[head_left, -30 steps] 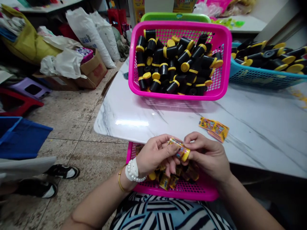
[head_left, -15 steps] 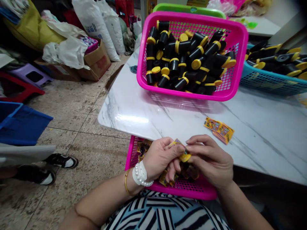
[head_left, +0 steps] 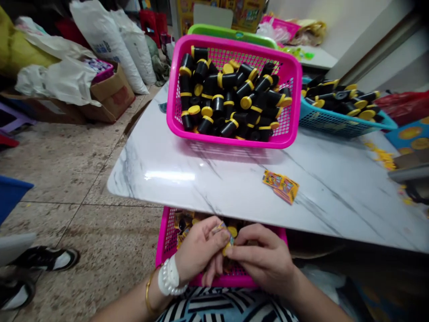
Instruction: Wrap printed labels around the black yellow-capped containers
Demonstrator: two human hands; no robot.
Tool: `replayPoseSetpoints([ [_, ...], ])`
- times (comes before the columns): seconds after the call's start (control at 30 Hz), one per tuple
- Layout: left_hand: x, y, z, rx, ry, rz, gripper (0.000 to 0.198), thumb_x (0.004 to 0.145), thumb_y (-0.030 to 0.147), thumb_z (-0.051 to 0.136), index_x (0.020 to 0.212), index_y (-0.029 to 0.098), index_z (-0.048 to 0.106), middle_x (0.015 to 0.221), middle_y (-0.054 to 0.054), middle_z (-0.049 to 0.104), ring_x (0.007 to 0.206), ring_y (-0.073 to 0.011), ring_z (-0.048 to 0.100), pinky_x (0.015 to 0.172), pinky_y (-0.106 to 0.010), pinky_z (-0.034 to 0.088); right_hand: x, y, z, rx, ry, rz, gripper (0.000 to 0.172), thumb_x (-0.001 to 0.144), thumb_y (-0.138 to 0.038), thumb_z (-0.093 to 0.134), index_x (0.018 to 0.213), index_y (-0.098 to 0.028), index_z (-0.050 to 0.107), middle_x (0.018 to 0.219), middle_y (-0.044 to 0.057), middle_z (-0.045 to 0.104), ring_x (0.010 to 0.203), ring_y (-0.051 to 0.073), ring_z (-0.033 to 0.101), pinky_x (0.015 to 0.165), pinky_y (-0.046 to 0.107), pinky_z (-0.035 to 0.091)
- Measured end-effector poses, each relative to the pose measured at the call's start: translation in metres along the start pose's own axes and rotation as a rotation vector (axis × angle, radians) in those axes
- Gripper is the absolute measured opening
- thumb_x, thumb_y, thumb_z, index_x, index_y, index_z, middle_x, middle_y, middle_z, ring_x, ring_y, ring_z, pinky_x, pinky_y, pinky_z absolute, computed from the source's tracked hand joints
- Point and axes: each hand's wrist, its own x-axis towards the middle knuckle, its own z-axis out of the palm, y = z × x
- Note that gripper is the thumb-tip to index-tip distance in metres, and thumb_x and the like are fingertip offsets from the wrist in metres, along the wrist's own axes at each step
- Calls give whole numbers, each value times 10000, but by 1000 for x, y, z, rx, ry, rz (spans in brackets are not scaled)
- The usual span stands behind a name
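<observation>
My left hand point(head_left: 203, 246), with a white beaded bracelet at the wrist, is closed around a small yellow printed label point(head_left: 224, 229). Whatever lies under the label is mostly hidden by the fingers. My right hand point(head_left: 263, 255) pinches the label's near right edge between thumb and fingertips. Both hands are above a pink basket point(head_left: 161, 243) at my lap, below the table edge. Inside it are yellow-printed pieces point(head_left: 182, 219) and some dark round parts. On the table ahead lie several similar printed labels point(head_left: 281, 185), overlapping.
A larger pink basket point(head_left: 231, 142) of black canisters with yellow caps point(head_left: 217, 103) stands on the marbled table point(head_left: 161, 179). Behind its right side is a blue basket point(head_left: 338, 120) of similar canisters. Sacks point(head_left: 103, 44) and a cardboard box point(head_left: 112, 94) stand on the floor left.
The view has shifted, so the baskets and labels appear further left and more of the table's right side shows. Both hands keep hold of the yellow printed label.
</observation>
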Motion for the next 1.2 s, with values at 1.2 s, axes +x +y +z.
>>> replayPoseSetpoints([
  [1.2,41,65,11,244,323,431,272,920,391,625,869,131,686,491,36,565,352,-73,439,355,-180,331,39,21,-5,-470,205,79,87,924,-196,675,960,-173,750,761,33,666,665,145,603,644,285,486],
])
